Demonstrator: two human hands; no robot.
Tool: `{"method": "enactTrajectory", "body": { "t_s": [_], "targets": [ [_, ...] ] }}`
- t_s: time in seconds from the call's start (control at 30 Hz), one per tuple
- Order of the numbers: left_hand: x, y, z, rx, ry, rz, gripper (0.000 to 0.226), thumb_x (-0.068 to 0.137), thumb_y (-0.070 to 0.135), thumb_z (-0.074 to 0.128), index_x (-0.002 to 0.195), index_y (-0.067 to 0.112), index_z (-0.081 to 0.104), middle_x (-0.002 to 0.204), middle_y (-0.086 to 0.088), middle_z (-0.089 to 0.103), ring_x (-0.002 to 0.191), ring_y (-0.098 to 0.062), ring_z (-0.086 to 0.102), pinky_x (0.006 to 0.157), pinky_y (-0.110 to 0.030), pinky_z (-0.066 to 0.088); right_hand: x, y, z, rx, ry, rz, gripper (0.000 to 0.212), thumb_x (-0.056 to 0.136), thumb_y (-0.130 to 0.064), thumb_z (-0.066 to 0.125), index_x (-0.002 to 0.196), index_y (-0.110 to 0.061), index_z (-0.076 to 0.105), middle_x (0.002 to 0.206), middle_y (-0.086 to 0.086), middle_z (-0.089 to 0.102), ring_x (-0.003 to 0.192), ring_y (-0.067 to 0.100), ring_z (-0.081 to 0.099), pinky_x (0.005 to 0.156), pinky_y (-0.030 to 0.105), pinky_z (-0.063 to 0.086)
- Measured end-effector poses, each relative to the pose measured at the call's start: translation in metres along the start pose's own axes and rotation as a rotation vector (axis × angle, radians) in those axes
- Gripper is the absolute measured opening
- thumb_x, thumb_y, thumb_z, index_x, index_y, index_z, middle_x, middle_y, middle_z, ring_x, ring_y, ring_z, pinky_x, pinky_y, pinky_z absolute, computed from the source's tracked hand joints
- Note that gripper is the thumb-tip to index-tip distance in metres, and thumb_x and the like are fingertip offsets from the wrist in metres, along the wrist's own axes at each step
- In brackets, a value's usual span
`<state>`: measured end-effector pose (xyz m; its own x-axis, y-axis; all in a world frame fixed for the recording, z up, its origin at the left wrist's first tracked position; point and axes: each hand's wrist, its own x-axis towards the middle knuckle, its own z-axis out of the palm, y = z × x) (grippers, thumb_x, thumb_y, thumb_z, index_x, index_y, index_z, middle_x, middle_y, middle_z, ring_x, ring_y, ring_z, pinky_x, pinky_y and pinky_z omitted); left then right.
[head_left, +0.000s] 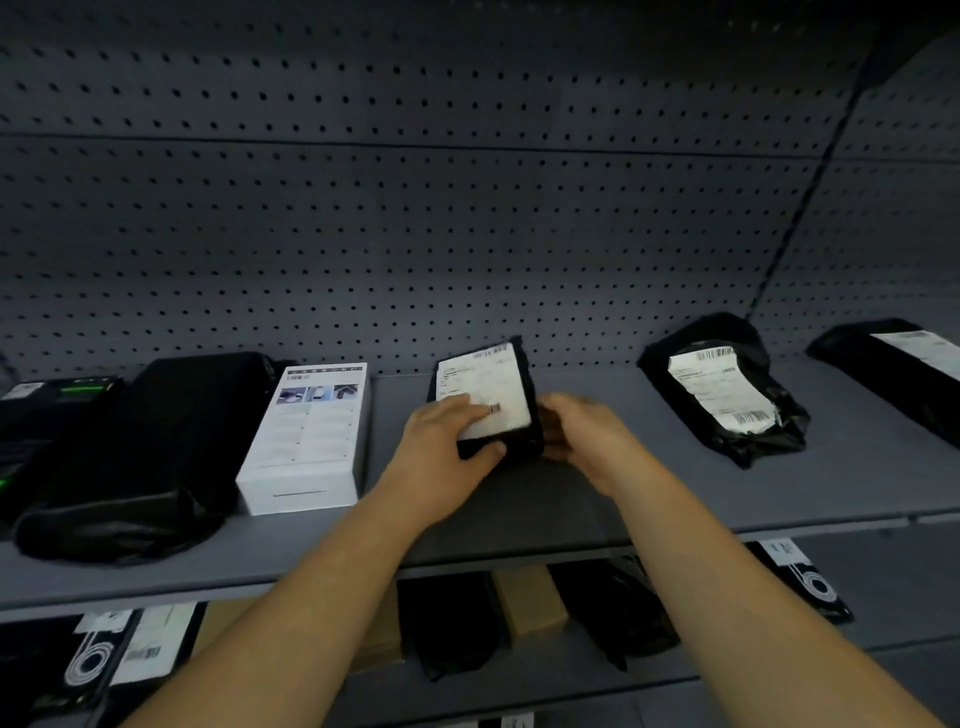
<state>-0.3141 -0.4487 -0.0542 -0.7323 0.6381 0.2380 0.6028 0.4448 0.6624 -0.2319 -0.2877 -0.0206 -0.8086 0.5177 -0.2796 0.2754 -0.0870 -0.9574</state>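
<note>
Gripped two-handed: left hand pinches parcel, thumb under; right hand curls round its other edge. Placing judged under way; next, lay flat on shelf beneath, release.

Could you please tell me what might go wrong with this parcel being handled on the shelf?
The black parcel looks tilted on the shelf, held by the left hand and right hand near its front end only, so the wrap might slip. The left hand covers part of the label, which could crease. The white box lies close by; a sideways shift may knock it.
</note>
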Motion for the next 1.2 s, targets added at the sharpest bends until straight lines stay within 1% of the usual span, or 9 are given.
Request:
{"method": "enactTrajectory", "body": {
  "t_s": [0.07,0.2,0.43,0.63,0.73,0.8,0.9,1.03,1.2],
  "targets": [
    [-0.001,0.004,0.004,-0.013,-0.002,-0.039,0.052,0.084,0.042,0.069,0.133,0.027,0.055,0.149,0.008,0.034,0.141,-0.011,0.021,0.112,-0.019,0.013,0.004,0.007,-0.016,-0.175,0.036,0.008,0.034,0.102,-0.037,0.047,0.114,-0.012,0.065,0.107,0.006,0.068,0.092,0.017,0.063,0.082,0.03,0.055],
    [0.002,0.005,0.0,0.033,0.219,-0.225,0.044,0.086,0.038,0.067,0.125,0.018,0.061,0.132,-0.002,0.053,0.127,-0.023,0.043,0.106,-0.025,0.029,0.001,0.007,-0.027,-0.481,-0.013,-0.033,0.05,0.099,-0.048,0.047,0.114,-0.003,0.065,0.108,0.012,0.065,0.099,0.024,0.063,0.096,0.037,0.05],
    [-0.001,0.013,-0.001,-0.104,0.139,-0.442,0.048,0.084,0.031,0.071,0.127,0.013,0.061,0.119,-0.003,0.066,0.11,-0.018,0.06,0.092,-0.023,0.042,0.006,0.004,-0.015,-0.683,-0.092,-0.08,0.036,0.096,-0.034,0.056,0.115,-0.005,0.066,0.115,0.011,0.067,0.103,0.026,0.062,0.076,0.029,0.044],
    [-0.02,0.02,0.001,-0.271,0.288,-0.378,0.038,0.079,0.015,0.077,0.114,0.018,0.063,0.09,0.007,0.065,0.082,-0.011,0.06,0.079,-0.023,0.047,0.003,0.016,-0.016,-0.311,-0.062,-0.157,0.034,0.09,-0.018,0.067,0.123,-0.012,0.058,0.116,0.001,0.066,0.094,0.015,0.063,0.071,0.023,0.045],
    [-0.026,0.028,-0.005,-0.336,0.379,-0.281,0.039,0.078,0.011,0.076,0.108,0.029,0.06,0.091,0.011,0.062,0.082,-0.006,0.058,0.068,-0.009,0.042,-0.002,0.013,-0.02,-0.037,-0.085,-0.205,0.046,0.085,-0.009,0.073,0.126,-0.015,0.053,0.118,0.002,0.065,0.1,0.015,0.064,0.079,0.027,0.049],
    [-0.028,0.035,-0.011,-0.381,0.423,-0.204,0.041,0.078,0.009,0.075,0.108,0.031,0.059,0.102,0.01,0.063,0.091,-0.003,0.058,0.071,-0.004,0.042,-0.005,0.006,-0.023,0.073,-0.105,-0.247,0.051,0.082,-0.003,0.075,0.125,-0.017,0.053,0.119,0.003,0.066,0.107,0.02,0.065,0.094,0.035,0.051],
    [-0.029,0.042,-0.019,-0.43,0.45,-0.133,0.041,0.079,0.008,0.075,0.11,0.03,0.06,0.11,0.009,0.063,0.099,-0.006,0.059,0.082,-0.014,0.045,-0.008,-0.003,-0.028,0.159,-0.172,-0.274,0.062,0.075,-0.002,0.079,0.128,-0.018,0.051,0.122,0.004,0.066,0.114,0.022,0.063,0.104,0.041,0.047],
    [-0.037,0.045,-0.028,-0.429,0.472,-0.035,0.032,0.081,0.02,0.075,0.107,0.033,0.062,0.108,0.009,0.065,0.098,-0.009,0.062,0.086,-0.023,0.048,-0.011,-0.006,-0.032,0.216,-0.223,-0.276,0.088,0.05,-0.024,0.09,0.132,-0.017,0.059,0.129,0.005,0.065,0.122,0.022,0.06,0.108,0.045,0.044],
    [-0.049,0.041,-0.044,-0.167,0.496,0.059,0.029,0.09,0.024,0.065,0.118,0.023,0.061,0.116,0.013,0.059,0.106,-0.004,0.054,0.095,-0.02,0.042,-0.018,-0.003,-0.037,0.238,-0.226,-0.294,0.086,0.054,-0.021,0.087,0.135,-0.015,0.057,0.131,0.006,0.064,0.123,0.023,0.059,0.109,0.046,0.043]
  ]
}}
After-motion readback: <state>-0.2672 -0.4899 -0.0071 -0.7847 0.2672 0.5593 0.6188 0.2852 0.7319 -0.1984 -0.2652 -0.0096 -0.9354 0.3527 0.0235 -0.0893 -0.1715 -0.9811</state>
